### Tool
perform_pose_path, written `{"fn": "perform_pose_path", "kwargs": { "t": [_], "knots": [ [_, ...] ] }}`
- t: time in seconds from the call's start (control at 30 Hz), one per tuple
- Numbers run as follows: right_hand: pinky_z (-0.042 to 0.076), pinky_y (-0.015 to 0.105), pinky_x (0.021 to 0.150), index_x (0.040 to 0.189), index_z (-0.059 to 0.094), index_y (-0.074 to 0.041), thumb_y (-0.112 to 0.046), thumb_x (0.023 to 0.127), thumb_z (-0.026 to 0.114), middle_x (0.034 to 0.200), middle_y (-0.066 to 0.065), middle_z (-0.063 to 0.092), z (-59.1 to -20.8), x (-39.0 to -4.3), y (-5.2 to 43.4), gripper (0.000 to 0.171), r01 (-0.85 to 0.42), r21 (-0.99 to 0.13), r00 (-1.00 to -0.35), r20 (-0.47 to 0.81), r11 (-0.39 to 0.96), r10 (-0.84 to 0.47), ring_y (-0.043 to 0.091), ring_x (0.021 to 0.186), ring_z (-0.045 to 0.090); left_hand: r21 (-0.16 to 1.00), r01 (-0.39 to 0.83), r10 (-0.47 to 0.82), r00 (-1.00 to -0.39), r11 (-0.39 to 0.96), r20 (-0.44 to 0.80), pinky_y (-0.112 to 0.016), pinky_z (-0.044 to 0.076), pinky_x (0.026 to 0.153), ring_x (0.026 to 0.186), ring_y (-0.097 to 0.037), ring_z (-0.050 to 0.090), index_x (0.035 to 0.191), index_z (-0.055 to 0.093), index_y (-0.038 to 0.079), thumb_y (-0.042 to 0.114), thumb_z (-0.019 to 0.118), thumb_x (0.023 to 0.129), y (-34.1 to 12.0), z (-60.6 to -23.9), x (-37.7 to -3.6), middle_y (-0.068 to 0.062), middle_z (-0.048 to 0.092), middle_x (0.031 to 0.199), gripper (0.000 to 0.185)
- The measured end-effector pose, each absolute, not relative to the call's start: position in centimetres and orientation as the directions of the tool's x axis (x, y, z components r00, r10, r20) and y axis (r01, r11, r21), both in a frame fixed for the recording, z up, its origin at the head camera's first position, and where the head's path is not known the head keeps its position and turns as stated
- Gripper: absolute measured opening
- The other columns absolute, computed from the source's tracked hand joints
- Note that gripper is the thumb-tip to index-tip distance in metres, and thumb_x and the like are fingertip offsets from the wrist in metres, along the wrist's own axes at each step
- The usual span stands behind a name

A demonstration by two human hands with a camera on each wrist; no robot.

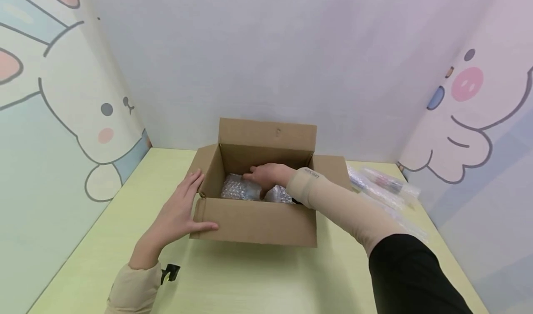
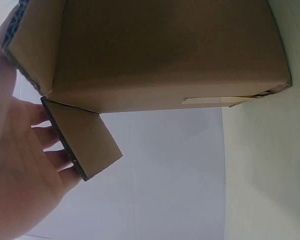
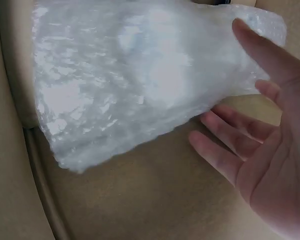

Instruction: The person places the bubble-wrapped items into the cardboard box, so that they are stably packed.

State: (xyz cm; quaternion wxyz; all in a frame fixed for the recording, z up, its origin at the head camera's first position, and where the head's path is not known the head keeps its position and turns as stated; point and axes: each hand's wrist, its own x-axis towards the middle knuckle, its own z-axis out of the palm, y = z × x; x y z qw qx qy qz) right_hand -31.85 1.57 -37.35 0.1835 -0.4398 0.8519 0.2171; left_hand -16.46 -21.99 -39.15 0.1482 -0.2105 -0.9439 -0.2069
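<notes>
An open cardboard box [image 1: 255,221] stands on the table with its flaps folded out. My left hand [image 1: 176,214] rests at its near left corner, thumb along the front flap and fingers behind the left side flap [image 2: 82,137]. Inside the box lies a bubble-wrapped item [image 1: 238,188], clear and shiny; what it wraps is hidden. My right hand [image 1: 269,175] reaches down into the box over it. In the right wrist view, the thumb overlaps the bubble wrap [image 3: 115,85] while the loosely spread fingers [image 3: 217,155] lie along its lower edge.
Several clear-wrapped packages [image 1: 374,187] lie on the pale yellow table [image 1: 266,281], right of the box and partly behind the right arm. A plain back wall [image 1: 266,64] rises behind the box, and cartoon-printed side walls flank the table.
</notes>
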Motion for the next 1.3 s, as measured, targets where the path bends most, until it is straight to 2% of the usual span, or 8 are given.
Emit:
{"fn": "perform_pose_path", "kwargs": {
  "t": [0.33, 0.47, 0.83, 1.1, 1.2, 1.3],
  "knots": [
    [0.046, 0.034, 0.104, 0.153, 0.026, -0.025, -0.041, 0.089, 0.068, 0.147, 0.009, 0.043, -37.5, -32.4, 1.8, 0.078, -0.829, 0.175, -0.538, -0.510, 0.532, -0.671, 0.019, 0.125, 0.051, 0.334, 0.459, 0.335, -0.867, 0.823, 0.368, -0.059, 0.033, 0.111, 0.144, -0.041, 0.026, 0.150, 0.027, -0.003, 0.056, 0.086, 0.058, -21.9, -39.1, -16.5, -0.021, 0.025, 0.158, 0.124],
    [0.043, 0.036, 0.107, 0.153, 0.027, -0.026, -0.037, 0.090, 0.068, 0.148, 0.008, 0.043, -36.8, -32.5, 2.1, 0.076, -0.835, 0.129, -0.519, -0.505, 0.534, -0.690, 0.020, 0.131, 0.048, 0.340, 0.461, 0.338, -0.868, 0.820, 0.364, -0.059, 0.033, 0.111, 0.144, -0.041, 0.026, 0.150, 0.026, -0.003, 0.056, 0.086, 0.059, -21.8, -39.1, -16.7, -0.021, 0.025, 0.158, 0.124],
    [0.037, 0.038, 0.113, 0.153, 0.028, -0.022, -0.025, 0.090, 0.070, 0.154, 0.006, 0.037, -32.6, -32.6, 2.2, 0.076, -0.837, -0.035, -0.475, -0.451, 0.547, -0.756, 0.023, 0.141, 0.038, 0.368, 0.449, 0.334, -0.881, 0.814, 0.335, -0.060, 0.031, 0.111, 0.145, -0.042, 0.024, 0.152, 0.023, -0.001, 0.056, 0.084, 0.062, -22.0, -39.2, -17.2, -0.021, 0.023, 0.159, 0.123],
    [0.031, 0.039, 0.118, 0.154, 0.025, -0.023, -0.025, 0.091, 0.067, 0.160, 0.000, 0.026, -28.4, -32.2, 4.4, 0.076, -0.809, -0.106, -0.504, -0.381, 0.578, -0.775, 0.023, 0.147, 0.029, 0.384, 0.448, 0.328, -0.881, 0.807, 0.340, -0.062, 0.032, 0.109, 0.143, -0.044, 0.025, 0.151, 0.024, -0.002, 0.052, 0.086, 0.062, -22.3, -39.2, -17.2, -0.023, 0.024, 0.158, 0.122],
    [0.030, 0.040, 0.118, 0.154, 0.026, -0.020, -0.025, 0.091, 0.068, 0.159, 0.002, 0.029, -27.0, -32.0, 5.8, 0.076, -0.801, -0.118, -0.523, -0.340, 0.588, -0.781, 0.023, 0.144, 0.034, 0.379, 0.455, 0.327, -0.876, 0.806, 0.356, -0.062, 0.033, 0.108, 0.143, -0.044, 0.026, 0.151, 0.025, -0.002, 0.052, 0.086, 0.061, -22.4, -39.4, -17.2, -0.023, 0.024, 0.157, 0.122],
    [0.037, 0.042, 0.114, 0.153, 0.028, -0.018, -0.024, 0.089, 0.071, 0.153, 0.007, 0.037, -25.9, -31.9, 7.4, 0.077, -0.797, -0.136, -0.535, -0.292, 0.588, -0.793, 0.027, 0.136, 0.045, 0.376, 0.461, 0.327, -0.870, 0.804, 0.368, -0.062, 0.034, 0.107, 0.143, -0.044, 0.026, 0.151, 0.025, -0.001, 0.052, 0.086, 0.061, -22.5, -39.6, -17.2, -0.023, 0.025, 0.157, 0.122]
  ]
}}
